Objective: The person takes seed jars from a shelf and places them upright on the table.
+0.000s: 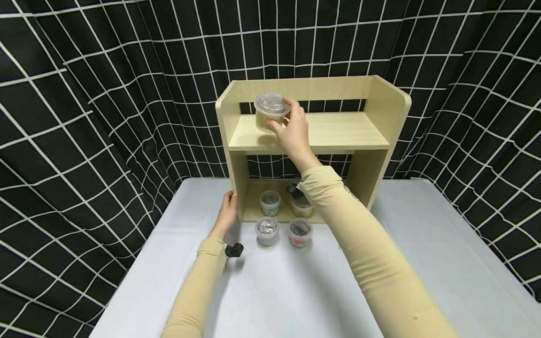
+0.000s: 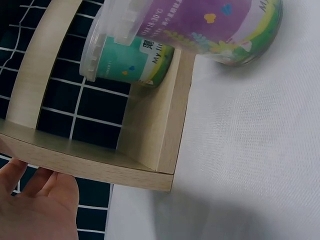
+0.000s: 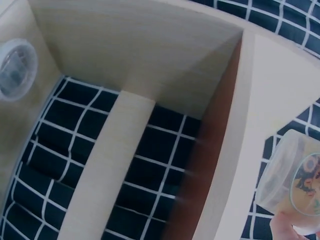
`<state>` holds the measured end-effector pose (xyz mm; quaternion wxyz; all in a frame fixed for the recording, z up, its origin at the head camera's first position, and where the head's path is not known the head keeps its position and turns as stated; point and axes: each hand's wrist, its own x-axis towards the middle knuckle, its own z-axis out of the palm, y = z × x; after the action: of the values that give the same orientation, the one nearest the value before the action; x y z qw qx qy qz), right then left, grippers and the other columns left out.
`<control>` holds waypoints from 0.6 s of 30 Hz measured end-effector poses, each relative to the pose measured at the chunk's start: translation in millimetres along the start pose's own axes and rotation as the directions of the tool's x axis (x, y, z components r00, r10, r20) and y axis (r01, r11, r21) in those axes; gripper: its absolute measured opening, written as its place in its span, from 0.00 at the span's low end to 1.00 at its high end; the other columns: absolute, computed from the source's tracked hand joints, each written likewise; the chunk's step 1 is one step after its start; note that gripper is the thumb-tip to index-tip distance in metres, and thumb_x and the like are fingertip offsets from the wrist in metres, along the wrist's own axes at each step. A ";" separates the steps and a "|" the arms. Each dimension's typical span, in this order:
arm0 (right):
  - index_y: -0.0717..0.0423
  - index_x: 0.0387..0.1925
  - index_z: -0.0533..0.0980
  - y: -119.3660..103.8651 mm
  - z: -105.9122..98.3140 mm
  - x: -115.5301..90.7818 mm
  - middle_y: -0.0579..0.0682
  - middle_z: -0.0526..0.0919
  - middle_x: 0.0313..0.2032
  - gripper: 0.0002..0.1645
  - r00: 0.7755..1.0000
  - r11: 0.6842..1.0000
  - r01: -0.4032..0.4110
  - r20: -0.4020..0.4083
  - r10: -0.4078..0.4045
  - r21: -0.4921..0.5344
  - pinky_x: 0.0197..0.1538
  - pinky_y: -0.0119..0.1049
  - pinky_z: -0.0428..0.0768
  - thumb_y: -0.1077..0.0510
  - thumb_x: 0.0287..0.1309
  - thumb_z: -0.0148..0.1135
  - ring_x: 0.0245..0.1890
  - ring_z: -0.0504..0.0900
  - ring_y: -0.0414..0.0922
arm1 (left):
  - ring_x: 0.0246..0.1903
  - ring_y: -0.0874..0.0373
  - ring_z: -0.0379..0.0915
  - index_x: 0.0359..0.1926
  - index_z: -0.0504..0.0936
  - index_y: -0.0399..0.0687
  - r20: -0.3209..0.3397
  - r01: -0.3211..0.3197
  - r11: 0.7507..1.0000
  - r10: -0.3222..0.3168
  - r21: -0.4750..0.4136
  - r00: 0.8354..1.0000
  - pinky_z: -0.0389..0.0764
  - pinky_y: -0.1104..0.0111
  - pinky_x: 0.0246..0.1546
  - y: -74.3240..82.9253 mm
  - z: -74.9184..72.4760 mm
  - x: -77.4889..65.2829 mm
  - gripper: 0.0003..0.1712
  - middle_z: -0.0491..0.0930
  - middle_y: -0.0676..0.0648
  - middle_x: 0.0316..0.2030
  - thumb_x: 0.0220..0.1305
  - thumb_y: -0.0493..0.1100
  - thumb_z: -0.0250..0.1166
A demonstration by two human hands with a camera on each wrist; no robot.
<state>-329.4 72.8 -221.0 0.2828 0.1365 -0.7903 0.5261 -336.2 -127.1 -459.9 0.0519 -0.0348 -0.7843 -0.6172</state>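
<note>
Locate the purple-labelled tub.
In the head view, the purple-labelled tub stands on the white table before the wooden shelf unit, right of the left hand and just left of the reddish tub.

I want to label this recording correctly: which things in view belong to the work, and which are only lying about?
Present work, probably:
yellow lidded tub, pinched by the right hand
wooden shelf unit, left hand against one side

Not in use now; the tubs might belong too:
teal tub, cream tub: lower board
purple tub, red tub: white tablecloth
black grid cloth, behind
</note>
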 end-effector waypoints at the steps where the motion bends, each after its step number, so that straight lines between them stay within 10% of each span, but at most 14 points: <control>1: 0.63 0.62 0.60 -0.6 -0.7 -0.8 0.60 0.64 0.55 0.39 1.000 1.000 0.003 -0.005 -0.003 0.013 0.53 0.26 0.69 0.63 0.50 0.69 0.55 0.69 0.50 | 0.64 0.44 0.51 0.67 0.54 0.41 -0.001 0.000 1.000 0.000 0.002 1.000 0.53 0.53 0.62 0.2 0.1 0.0 0.29 0.56 0.37 0.65 0.74 0.53 0.37; 18: 0.57 0.63 0.61 10.0 -22.1 -21.0 0.54 0.64 0.58 0.41 0.995 0.991 0.093 -0.034 -0.090 0.100 0.56 0.30 0.68 0.58 0.49 0.71 0.56 0.69 0.51 | 0.64 0.45 0.52 0.67 0.55 0.42 -0.021 -0.010 1.000 0.010 0.009 1.000 0.54 0.54 0.62 -2.6 2.4 -0.1 0.28 0.58 0.38 0.64 0.74 0.54 0.38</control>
<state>-311.0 95.2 -234.6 0.3110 0.1790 -0.7513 0.5539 -336.6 -125.5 -463.1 0.0636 -0.0319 -0.7862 -0.6139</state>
